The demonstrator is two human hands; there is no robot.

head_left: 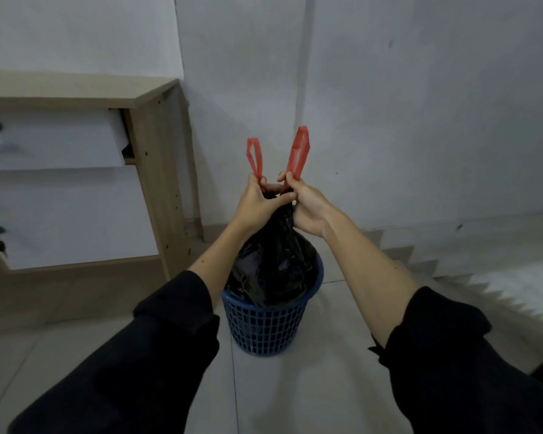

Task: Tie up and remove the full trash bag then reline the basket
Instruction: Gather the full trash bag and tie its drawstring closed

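A full black trash bag [273, 264] stands in a blue perforated plastic basket [265, 328] on the tiled floor. The bag's neck is gathered and pulled up above the rim. Two red drawstring loops stick up from the neck: the left loop [255, 156] and the right loop [299, 151]. My left hand [257, 203] grips the base of the left loop at the gathered neck. My right hand [306, 206] pinches the base of the right loop, close beside the left hand. The bag's lower part is hidden inside the basket.
A wooden cabinet [157, 170] with white drawers stands at the left, one drawer slightly open. A grey wall [389, 104] rises right behind the basket. At the right, a zigzag tile border [452, 270] runs across the floor.
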